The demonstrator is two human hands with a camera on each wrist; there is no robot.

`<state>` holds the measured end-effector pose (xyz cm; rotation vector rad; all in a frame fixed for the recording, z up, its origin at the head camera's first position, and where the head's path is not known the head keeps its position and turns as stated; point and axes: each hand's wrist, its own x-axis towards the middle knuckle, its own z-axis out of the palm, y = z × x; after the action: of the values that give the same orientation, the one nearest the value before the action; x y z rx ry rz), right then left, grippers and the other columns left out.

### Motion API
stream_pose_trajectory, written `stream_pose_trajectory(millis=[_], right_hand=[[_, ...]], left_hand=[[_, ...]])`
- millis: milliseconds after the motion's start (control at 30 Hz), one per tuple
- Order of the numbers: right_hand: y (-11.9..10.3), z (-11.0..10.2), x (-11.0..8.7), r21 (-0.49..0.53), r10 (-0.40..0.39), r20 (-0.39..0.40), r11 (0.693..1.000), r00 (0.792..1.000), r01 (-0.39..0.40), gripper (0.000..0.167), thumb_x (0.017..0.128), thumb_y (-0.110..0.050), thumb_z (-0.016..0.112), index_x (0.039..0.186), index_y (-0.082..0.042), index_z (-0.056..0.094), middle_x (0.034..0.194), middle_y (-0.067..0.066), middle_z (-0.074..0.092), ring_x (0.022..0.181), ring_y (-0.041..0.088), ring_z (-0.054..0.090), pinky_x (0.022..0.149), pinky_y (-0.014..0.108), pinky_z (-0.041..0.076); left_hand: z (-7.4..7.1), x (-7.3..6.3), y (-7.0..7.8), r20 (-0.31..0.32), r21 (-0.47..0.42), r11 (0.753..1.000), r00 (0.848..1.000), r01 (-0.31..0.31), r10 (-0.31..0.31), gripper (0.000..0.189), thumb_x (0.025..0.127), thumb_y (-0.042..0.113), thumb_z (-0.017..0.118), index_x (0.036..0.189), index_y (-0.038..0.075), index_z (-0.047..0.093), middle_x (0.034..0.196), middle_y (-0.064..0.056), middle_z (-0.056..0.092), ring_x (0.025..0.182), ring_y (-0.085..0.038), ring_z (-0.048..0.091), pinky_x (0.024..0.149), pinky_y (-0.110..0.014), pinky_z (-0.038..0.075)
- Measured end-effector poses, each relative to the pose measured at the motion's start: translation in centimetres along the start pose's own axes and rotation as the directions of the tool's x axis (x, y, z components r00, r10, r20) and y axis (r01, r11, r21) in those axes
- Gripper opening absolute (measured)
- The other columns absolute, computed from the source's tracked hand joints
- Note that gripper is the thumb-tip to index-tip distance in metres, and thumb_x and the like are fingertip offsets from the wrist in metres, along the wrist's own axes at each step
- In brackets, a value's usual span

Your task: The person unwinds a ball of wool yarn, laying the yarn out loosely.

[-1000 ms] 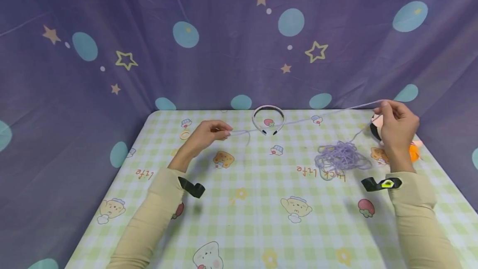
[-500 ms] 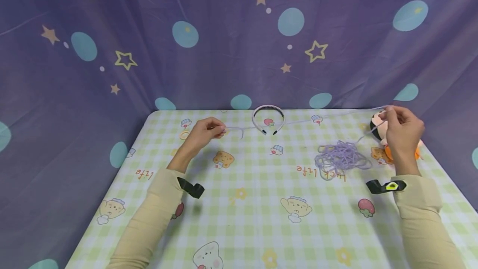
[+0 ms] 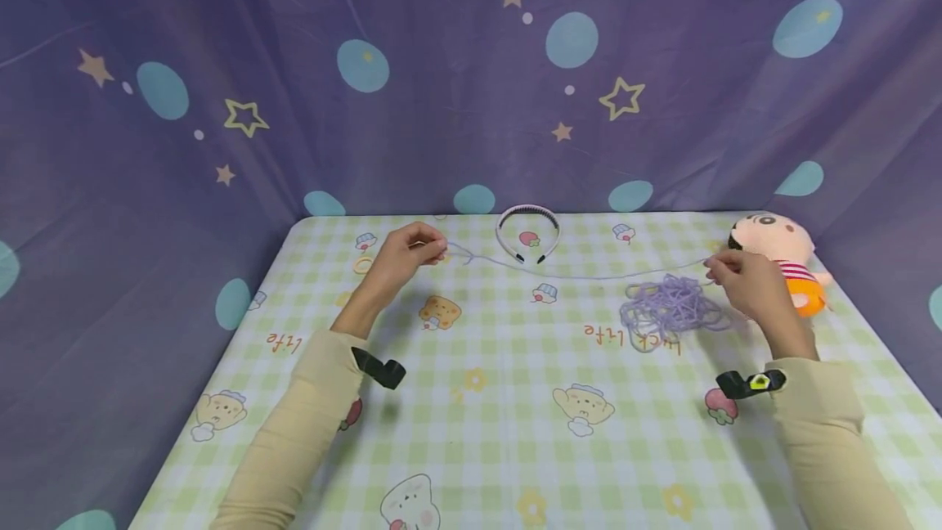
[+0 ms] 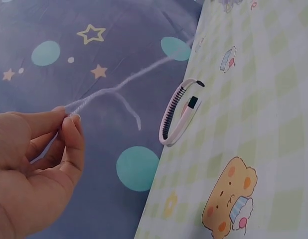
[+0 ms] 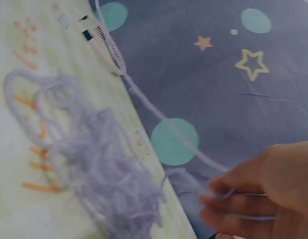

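A strand of purple yarn [image 3: 589, 277] sags between my two hands above the table. At its left end my left hand [image 3: 408, 256] pinches it between thumb and fingertips, and a short loose tail hangs off just beyond the fingers [image 4: 69, 119]. My right hand [image 3: 751, 280] holds the other stretch between thumb and forefinger, beside a tangled yarn pile [image 3: 673, 307]. In the right wrist view the yarn also runs across the right hand's curled fingers [image 5: 238, 204], and the pile lies loose on the cloth.
A white headband [image 3: 530, 209] with dark inner teeth lies at the table's back edge. Behind my right hand is a plush doll [image 3: 776, 240] with a striped top and orange bottom. A small yellow ring [image 3: 363, 266] lies near my left hand. A purple curtain [image 3: 456, 137] hangs behind the checked tablecloth [image 3: 508, 464].
My right hand has come down and inward toward the yarn pile, uncovering the plush doll. The strand, taut before, now sags. My left hand has shifted only slightly.
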<state>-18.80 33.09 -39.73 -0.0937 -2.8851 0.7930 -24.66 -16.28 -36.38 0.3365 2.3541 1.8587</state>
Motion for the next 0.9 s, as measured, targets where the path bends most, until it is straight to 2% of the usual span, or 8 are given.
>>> stream_pose_trajectory(millis=[67,200,300,400,533,667,767,900], right_hand=[[0.1,0.4,0.1,-0.034,-0.004,0.082,0.999,0.997,0.006,0.033,0.099,-0.023,0.050,0.108,0.004,0.066,0.095,0.023,0.068,0.086,0.036,0.061,0.066,0.038,0.045],[0.0,0.9,0.2,-0.069,0.029,0.179,0.997,0.983,-0.017,0.034,0.097,-0.022,0.052,0.115,0.006,0.061,0.106,0.028,0.063,0.094,0.041,0.058,0.076,0.053,0.047],[-0.6,0.8,0.3,-0.071,0.049,0.183,0.997,0.982,-0.036,0.038,0.096,-0.021,0.052,0.122,0.007,0.055,0.116,0.031,0.057,0.104,0.047,0.053,0.088,0.062,0.042],[-1.8,0.8,0.6,-0.050,0.036,0.122,0.998,0.992,-0.030,0.039,0.096,-0.020,0.053,0.125,0.006,0.054,0.121,0.032,0.054,0.110,0.049,0.049,0.093,0.064,0.038],[-3.8,1.6,0.9,0.031,-0.063,0.008,0.998,0.998,0.063,0.032,0.096,-0.018,0.054,0.121,0.003,0.058,0.118,0.030,0.057,0.107,0.047,0.052,0.091,0.062,0.040],[-6.0,3.8,1.4,0.148,-0.217,-0.062,0.963,0.974,0.224,0.026,0.095,-0.012,0.057,0.116,0.004,0.061,0.114,0.027,0.061,0.102,0.042,0.058,0.090,0.057,0.045],[-7.9,5.9,1.8,0.209,-0.305,-0.061,0.927,0.950,0.311,0.024,0.094,-0.010,0.059,0.113,0.004,0.062,0.110,0.024,0.064,0.099,0.038,0.061,0.089,0.053,0.048],[-10.5,8.8,2.2,0.252,-0.380,-0.018,0.893,0.925,0.373,0.024,0.093,-0.010,0.062,0.113,0.003,0.064,0.105,0.020,0.067,0.096,0.034,0.064,0.087,0.050,0.051]], left_hand=[[0.2,0.0,0.1,0.001,-0.012,1.000,1.000,-0.009,0.009,0.020,0.094,0.014,0.062,0.106,-0.002,0.059,0.092,-0.002,0.061,0.091,-0.023,0.063,0.082,-0.026,0.055],[0.6,0.1,0.4,0.003,-0.034,0.999,1.000,-0.026,0.026,0.018,0.093,0.012,0.062,0.104,-0.003,0.059,0.090,-0.002,0.062,0.087,-0.019,0.064,0.080,-0.025,0.056],[0.8,0.0,0.6,0.009,-0.044,0.998,0.999,-0.036,0.037,0.018,0.093,0.011,0.062,0.104,-0.003,0.059,0.089,-0.002,0.062,0.082,-0.011,0.063,0.079,-0.024,0.056],[0.9,-0.1,0.8,0.017,-0.051,0.998,0.999,-0.042,0.043,0.018,0.094,0.011,0.062,0.104,-0.003,0.059,0.089,-0.002,0.061,0.080,-0.008,0.062,0.079,-0.024,0.056],[1.0,0.0,0.9,0.022,-0.057,0.997,0.999,-0.047,0.048,0.018,0.094,0.011,0.062,0.104,-0.004,0.059,0.090,-0.003,0.061,0.080,-0.009,0.062,0.079,-0.025,0.056],[1.1,0.0,1.0,0.025,-0.057,0.997,0.998,-0.053,0.054,0.020,0.093,0.012,0.062,0.104,-0.004,0.059,0.091,-0.003,0.061,0.080,-0.009,0.063,0.078,-0.024,0.056],[1.1,0.0,1.0,0.029,-0.062,0.996,0.998,-0.058,0.060,0.020,0.093,0.012,0.062,0.104,-0.005,0.059,0.090,-0.003,0.062,0.080,-0.009,0.063,0.078,-0.024,0.056],[1.2,0.0,1.1,0.031,-0.067,0.996,0.998,-0.060,0.062,0.019,0.093,0.012,0.062,0.103,-0.004,0.059,0.089,-0.003,0.062,0.079,-0.009,0.063,0.078,-0.024,0.056]])
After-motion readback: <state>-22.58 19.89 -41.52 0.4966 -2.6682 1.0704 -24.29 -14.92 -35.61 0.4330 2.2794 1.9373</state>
